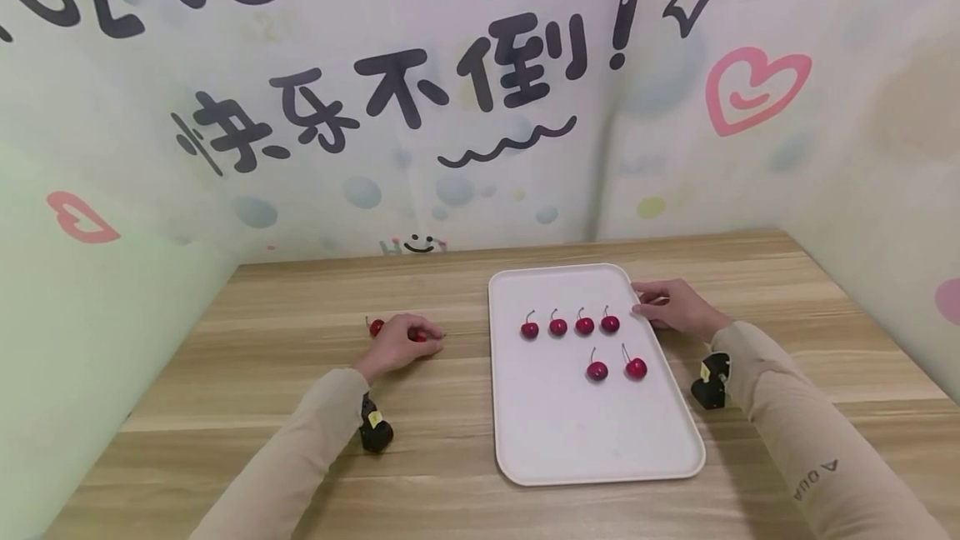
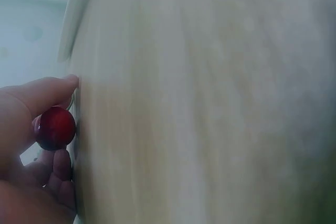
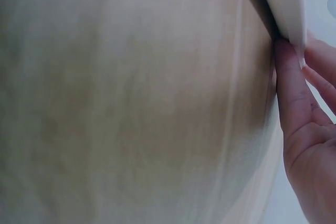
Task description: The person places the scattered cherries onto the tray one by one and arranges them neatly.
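My left hand [image 1: 397, 346] rests low over the table with its fingers curled round a red cherry [image 2: 55, 128]. That cherry's stem pokes out past the fingertips in the head view. Just behind the hand lies another cherry [image 1: 376, 327], partly covered. On the right, my right hand [image 1: 678, 307] pinches the far right edge of a white tray [image 1: 547, 432]; in the right wrist view a finger or the thumb [image 3: 294, 90] is at the underside of the rim. Several stemmed cherries form a back row [image 1: 558, 327] on the tray, with two more, including one at right [image 1: 636, 368], in front.
The wood-grain table [image 1: 435, 473] runs back to a printed cloth backdrop [image 1: 360, 182] with large dark characters and pink hearts. A black wrist device [image 1: 375, 427] sits on the left wrist, and a second one [image 1: 709, 382] on the right.
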Motion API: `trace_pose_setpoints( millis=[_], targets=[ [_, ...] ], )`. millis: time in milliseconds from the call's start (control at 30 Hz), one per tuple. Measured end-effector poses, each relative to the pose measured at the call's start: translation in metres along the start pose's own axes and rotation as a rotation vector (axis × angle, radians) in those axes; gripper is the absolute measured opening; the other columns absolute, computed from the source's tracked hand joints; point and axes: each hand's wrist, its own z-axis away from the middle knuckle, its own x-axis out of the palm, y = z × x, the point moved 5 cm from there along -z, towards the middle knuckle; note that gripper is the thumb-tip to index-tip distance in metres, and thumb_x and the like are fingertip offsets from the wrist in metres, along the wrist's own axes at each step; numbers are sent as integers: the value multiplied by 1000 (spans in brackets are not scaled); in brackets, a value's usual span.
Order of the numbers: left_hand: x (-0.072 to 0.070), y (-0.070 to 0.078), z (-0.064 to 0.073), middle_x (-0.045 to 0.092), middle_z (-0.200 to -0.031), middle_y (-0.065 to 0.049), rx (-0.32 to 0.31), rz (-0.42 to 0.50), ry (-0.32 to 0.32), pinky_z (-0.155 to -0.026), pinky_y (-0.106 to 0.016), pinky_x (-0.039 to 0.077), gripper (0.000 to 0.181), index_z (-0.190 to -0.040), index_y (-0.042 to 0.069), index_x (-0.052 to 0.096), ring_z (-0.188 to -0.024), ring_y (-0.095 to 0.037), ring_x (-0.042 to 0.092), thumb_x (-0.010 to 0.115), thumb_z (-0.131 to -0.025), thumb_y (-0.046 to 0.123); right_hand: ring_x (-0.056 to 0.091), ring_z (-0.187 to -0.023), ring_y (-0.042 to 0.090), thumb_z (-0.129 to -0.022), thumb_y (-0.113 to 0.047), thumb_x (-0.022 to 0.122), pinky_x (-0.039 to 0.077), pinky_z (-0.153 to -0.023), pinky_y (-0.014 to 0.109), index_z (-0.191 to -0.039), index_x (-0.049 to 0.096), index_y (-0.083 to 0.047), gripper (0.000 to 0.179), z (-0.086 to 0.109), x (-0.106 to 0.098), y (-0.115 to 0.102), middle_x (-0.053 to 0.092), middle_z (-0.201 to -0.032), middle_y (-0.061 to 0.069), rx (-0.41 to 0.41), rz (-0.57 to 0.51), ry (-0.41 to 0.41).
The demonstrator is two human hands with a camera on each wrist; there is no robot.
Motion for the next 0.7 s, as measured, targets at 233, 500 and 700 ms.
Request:
trace_pose_setpoints(
  millis=[233, 500, 700],
  targets=[
    [2, -1, 0, 48, -68, -1, 10, 41, -2, -59, -25, 33, 16, -91, 4, 67, -64, -13, 40, 68, -77, 12, 53, -91, 26, -86, -11, 58, 49, -75, 31, -130, 34, 8, 54, 2, 0, -2, 51, -104, 23, -2, -8, 3],
    [1, 2, 2, 57, -76, -1, 12, 52, 11, -60, -26, 34, 14, -91, 4, 67, -66, -14, 41, 66, -79, 11, 53, -90, 26, -86, -10, 58, 49, -75, 32, -130, 34, 8, 54, 3, 1, -5, 50, -104, 23, -5, -9, 5],
    [0, 0, 4, 63, -88, -2, -10, 73, 28, -68, -27, 42, 16, -93, 5, 67, -75, -13, 51, 63, -82, 16, 53, -89, 25, -86, -11, 58, 49, -76, 31, -130, 35, 8, 53, 3, 1, -5, 51, -104, 23, 4, -3, 12]
  ],
)
